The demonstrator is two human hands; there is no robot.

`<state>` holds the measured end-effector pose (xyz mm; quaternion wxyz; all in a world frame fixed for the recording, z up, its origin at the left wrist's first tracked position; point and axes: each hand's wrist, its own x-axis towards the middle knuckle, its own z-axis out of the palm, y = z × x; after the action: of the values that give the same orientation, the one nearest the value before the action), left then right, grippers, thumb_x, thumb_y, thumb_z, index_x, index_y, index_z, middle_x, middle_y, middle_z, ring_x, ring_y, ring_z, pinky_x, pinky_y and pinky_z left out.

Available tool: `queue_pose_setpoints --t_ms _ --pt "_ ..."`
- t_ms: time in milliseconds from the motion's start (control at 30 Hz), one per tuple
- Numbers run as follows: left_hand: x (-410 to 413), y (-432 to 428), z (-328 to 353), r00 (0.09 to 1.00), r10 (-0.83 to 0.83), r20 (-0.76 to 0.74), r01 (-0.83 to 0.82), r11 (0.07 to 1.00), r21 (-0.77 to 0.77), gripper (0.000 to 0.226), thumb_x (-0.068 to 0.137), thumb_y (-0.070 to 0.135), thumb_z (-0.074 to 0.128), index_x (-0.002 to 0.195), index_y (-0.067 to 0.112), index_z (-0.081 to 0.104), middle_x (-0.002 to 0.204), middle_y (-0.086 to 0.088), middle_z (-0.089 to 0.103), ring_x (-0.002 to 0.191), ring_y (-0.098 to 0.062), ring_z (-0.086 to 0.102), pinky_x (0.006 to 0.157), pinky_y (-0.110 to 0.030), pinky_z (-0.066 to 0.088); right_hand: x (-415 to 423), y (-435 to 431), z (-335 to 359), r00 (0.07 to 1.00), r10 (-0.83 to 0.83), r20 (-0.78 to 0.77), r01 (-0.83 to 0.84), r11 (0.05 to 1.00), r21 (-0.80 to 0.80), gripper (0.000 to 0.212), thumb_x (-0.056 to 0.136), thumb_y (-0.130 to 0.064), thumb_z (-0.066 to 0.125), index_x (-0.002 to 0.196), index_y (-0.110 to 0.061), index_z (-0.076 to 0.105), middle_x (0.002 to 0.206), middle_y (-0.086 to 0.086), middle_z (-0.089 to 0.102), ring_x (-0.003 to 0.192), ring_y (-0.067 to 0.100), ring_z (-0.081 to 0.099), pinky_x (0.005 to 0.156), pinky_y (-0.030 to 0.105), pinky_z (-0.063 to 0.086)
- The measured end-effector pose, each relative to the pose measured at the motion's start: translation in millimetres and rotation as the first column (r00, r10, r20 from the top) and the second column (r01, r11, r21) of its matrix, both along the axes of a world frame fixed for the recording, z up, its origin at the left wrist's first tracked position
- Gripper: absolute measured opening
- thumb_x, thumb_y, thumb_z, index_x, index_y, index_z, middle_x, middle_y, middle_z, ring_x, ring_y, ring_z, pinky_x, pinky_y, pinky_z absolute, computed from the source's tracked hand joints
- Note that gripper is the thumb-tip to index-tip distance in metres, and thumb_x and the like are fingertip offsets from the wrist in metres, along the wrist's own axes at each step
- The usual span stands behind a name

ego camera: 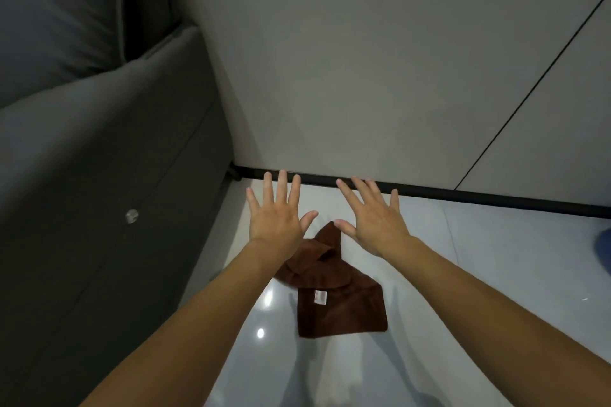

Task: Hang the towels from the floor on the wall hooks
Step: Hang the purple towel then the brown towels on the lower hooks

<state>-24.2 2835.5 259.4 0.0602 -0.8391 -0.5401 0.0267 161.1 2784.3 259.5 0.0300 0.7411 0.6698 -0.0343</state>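
Note:
A brown towel (340, 301) lies crumpled on the glossy white floor (463, 274), with a small white label on its upper face. My left hand (276, 215) is stretched out above the towel's far end, fingers spread and straight, holding nothing. My right hand (373, 218) hovers beside it, also flat with fingers spread, its thumb over the towel's pointed tip. Both forearms reach in from the bottom of the view. No wall hooks are in view.
A dark grey sofa (99, 149) fills the left side, close to the towel. A pale wall (363, 59) with a black baseboard (429, 192) stands straight ahead. A blue object (603, 248) shows at the right edge.

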Motion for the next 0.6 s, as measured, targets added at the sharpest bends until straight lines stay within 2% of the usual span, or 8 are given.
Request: queue_pose_setpoints --t_ms 233,433,600 --pt "18 9 -87 1.000 -0.013 0.010 0.013 0.999 0.037 0.079 0.091 0.069 0.007 0.154 0.024 -0.011 0.163 -0.007 -0.008 0.149 -0.035 -0.008 0.116 -0.058 0.006 14 -1 -100 0.998 -0.063 0.000 0.063 0.998 0.013 0.078 0.092 -0.068 0.030 0.152 -0.040 -0.011 0.163 -0.001 -0.010 0.150 0.025 -0.008 0.116 0.060 0.001" --pt "32 -2 -142 0.999 -0.030 0.025 0.030 1.000 0.001 0.084 0.083 0.070 -0.003 0.153 0.026 -0.013 0.162 -0.007 -0.012 0.148 -0.036 -0.010 0.116 -0.058 0.003 26 -14 -157 0.997 -0.082 -0.014 0.082 0.997 -0.009 0.078 0.091 -0.070 0.029 0.152 -0.041 -0.010 0.163 -0.002 -0.009 0.150 0.026 -0.007 0.115 0.061 0.001" --pt "39 -11 -175 0.998 -0.065 -0.004 0.065 0.998 -0.020 0.081 0.090 0.071 0.007 0.154 0.025 -0.011 0.163 -0.008 -0.011 0.148 -0.037 -0.008 0.116 -0.058 0.006 33 -25 -187 0.996 -0.087 -0.022 0.086 0.995 -0.043 0.077 0.091 -0.071 0.027 0.151 -0.042 -0.011 0.163 -0.003 -0.010 0.150 0.026 -0.008 0.116 0.060 0.000"
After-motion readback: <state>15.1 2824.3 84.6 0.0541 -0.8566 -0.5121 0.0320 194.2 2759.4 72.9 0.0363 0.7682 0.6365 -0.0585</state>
